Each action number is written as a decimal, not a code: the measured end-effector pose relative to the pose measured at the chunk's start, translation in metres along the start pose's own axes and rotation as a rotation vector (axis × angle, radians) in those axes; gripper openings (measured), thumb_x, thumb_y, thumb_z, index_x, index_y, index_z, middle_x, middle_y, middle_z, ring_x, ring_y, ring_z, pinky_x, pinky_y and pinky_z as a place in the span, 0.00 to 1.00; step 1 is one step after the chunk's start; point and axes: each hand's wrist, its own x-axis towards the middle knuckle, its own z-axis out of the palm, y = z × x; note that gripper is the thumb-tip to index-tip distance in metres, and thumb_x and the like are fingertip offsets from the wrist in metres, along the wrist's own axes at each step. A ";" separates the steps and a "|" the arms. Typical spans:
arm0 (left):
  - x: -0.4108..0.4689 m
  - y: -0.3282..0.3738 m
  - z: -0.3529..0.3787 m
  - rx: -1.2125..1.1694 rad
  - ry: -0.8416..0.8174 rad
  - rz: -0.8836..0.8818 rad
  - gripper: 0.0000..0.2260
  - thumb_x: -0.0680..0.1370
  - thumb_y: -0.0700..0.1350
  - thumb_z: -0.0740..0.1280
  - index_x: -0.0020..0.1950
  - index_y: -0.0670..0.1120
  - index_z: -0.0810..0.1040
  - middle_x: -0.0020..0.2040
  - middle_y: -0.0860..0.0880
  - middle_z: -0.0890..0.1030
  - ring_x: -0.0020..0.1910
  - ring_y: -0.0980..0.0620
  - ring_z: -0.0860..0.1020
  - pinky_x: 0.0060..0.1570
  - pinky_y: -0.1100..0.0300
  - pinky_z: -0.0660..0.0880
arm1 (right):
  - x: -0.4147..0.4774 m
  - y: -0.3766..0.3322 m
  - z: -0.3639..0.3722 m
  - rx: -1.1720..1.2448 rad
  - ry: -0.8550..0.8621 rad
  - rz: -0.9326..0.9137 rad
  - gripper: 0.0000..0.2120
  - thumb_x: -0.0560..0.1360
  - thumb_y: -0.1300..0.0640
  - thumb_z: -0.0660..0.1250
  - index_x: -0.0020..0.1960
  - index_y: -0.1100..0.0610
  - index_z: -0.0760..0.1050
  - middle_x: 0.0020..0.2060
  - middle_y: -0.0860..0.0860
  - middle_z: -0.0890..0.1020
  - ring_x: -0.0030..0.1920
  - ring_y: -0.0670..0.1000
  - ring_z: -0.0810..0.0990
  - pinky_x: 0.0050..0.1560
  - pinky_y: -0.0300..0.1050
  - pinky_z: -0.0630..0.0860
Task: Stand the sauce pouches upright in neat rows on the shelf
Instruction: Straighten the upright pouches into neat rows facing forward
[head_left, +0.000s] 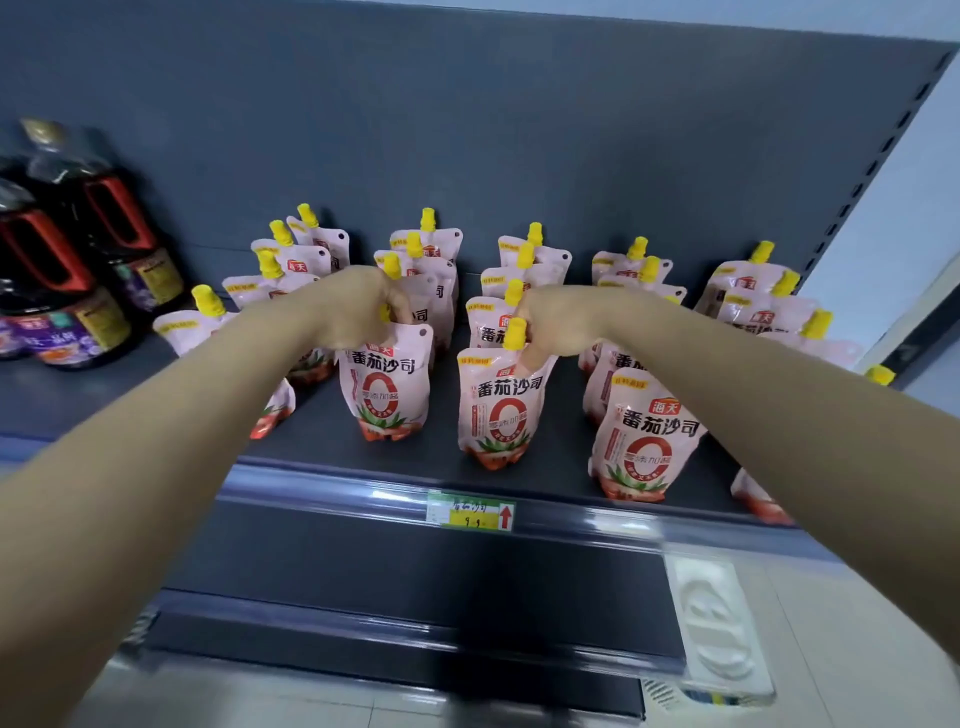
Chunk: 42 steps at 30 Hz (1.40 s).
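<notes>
Left hand (358, 306) grips the top of a pink plastic sauce pouch (387, 387), right hand (558, 325) pinches the neighbouring pouch (501, 410) just under its yellow cap (515, 332); both stand upright at the front of the dark grey shelf (558, 457).

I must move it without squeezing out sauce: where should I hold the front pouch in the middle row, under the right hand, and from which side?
Probably pinch the flat top seam beside the yellow cap of the front pouch, coming from above. The body looks soft and bulging, a second pouch stands close behind, and the top is exposed; the right hand pinches there now.
</notes>
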 end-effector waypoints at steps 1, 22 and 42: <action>0.000 0.000 0.000 0.001 -0.004 0.000 0.10 0.72 0.35 0.68 0.42 0.51 0.80 0.45 0.51 0.80 0.46 0.51 0.77 0.45 0.59 0.71 | 0.000 0.000 0.000 0.003 -0.002 0.007 0.10 0.71 0.54 0.73 0.40 0.59 0.74 0.37 0.52 0.75 0.41 0.53 0.74 0.45 0.47 0.73; -0.021 0.013 -0.017 0.064 -0.206 -0.027 0.06 0.71 0.38 0.71 0.45 0.47 0.82 0.46 0.50 0.82 0.47 0.50 0.79 0.45 0.59 0.75 | -0.021 -0.014 -0.006 -0.006 -0.108 0.068 0.19 0.72 0.51 0.71 0.58 0.62 0.77 0.51 0.55 0.82 0.51 0.54 0.80 0.51 0.45 0.74; 0.016 0.075 0.017 -0.091 -0.287 0.195 0.06 0.72 0.41 0.71 0.42 0.38 0.81 0.38 0.45 0.78 0.39 0.50 0.73 0.53 0.48 0.73 | 0.009 0.023 -0.036 -0.064 0.035 0.025 0.17 0.76 0.56 0.66 0.60 0.65 0.77 0.51 0.62 0.78 0.54 0.58 0.76 0.52 0.48 0.72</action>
